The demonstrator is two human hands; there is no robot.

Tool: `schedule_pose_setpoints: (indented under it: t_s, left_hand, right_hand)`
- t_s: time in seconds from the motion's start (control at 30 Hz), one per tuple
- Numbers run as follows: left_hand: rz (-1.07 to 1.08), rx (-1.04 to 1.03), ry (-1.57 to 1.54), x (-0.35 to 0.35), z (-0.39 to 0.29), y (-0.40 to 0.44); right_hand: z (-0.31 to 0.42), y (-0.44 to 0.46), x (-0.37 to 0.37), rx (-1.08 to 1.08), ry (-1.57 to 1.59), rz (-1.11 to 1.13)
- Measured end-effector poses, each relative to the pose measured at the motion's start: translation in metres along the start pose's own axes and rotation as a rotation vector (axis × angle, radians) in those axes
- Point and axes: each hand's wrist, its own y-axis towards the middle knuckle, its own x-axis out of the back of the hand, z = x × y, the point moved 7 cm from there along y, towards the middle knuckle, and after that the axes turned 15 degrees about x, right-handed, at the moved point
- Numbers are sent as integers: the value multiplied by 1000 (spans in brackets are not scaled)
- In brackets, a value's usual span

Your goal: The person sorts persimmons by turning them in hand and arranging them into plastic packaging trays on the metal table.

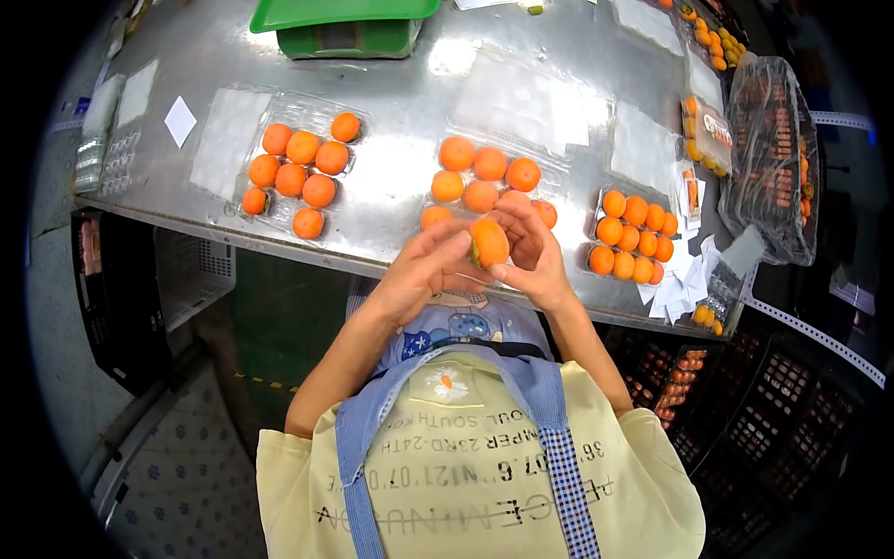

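Observation:
An orange fruit [490,242] is held up between my two hands over the table's front edge. My left hand [424,270] has its fingertips against the fruit's left side, where a bit of green shows. From the right, my right hand [533,250] wraps its thumb and fingers round it. Just beyond my hands lies a clear plastic tray with several orange fruits [489,164], partly hidden by my fingers. Another clear tray with several fruits [303,147] lies to the left, and a fuller tray of fruits [634,237] sits to the right.
A green tray [343,13] stands at the back of the metal table [400,102]. White paper slips [678,279] lie at the right front edge, beside a plastic-wrapped crate [768,149]. A black crate [112,289] stands below the table at the left.

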Motion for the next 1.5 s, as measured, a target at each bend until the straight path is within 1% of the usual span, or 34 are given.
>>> schedule_pose_setpoints:
  t_s: [0.1,0.23,0.33,0.4,0.5,0.7,0.83,0.93,1.03,1.2,1.23,1.27,1.33,1.5]
  left_hand:
    - [-63,-27,34,1,-1,0]
    - [-138,-50,16,7,0,-2]
    - [-115,-62,26,9,0,-2]
    - [-142,-97,79,7,-1,-3]
    - [-150,-138,137,2,-4,-7]
    - [-149,-177,208,-4,-4,-9]
    - [-188,-163,259,-2,-1,-5]
    - [-211,-205,305,-2,-3,-4]
    - [-182,-151,232,-4,-4,-6]
    - [-268,-179,335,-4,0,-4]
    - [-271,-201,378,-4,-1,-3]
    - [-279,-224,421,-5,-2,-3]
    - [-278,-204,370,-6,0,0]
    - [-292,-218,351,-7,-1,0]
  right_hand:
    - [5,2,-6,40,-55,64]
    - [1,1,-7,5,-139,115]
    - [4,2,-7,-6,-236,166]
    - [6,3,-6,7,-309,215]
    - [7,4,-8,0,-198,179]
    - [7,0,-2,33,-178,146]
    - [4,-3,0,48,-210,173]
    - [4,-3,-1,70,-255,192]
    - [3,-2,-2,71,-242,172]
    - [10,-2,-2,80,-316,162]
    - [16,1,-5,79,-402,244]
    - [17,1,-4,64,-403,231]
    - [14,0,-5,34,-392,213]
    - [13,-2,-1,91,-340,133]
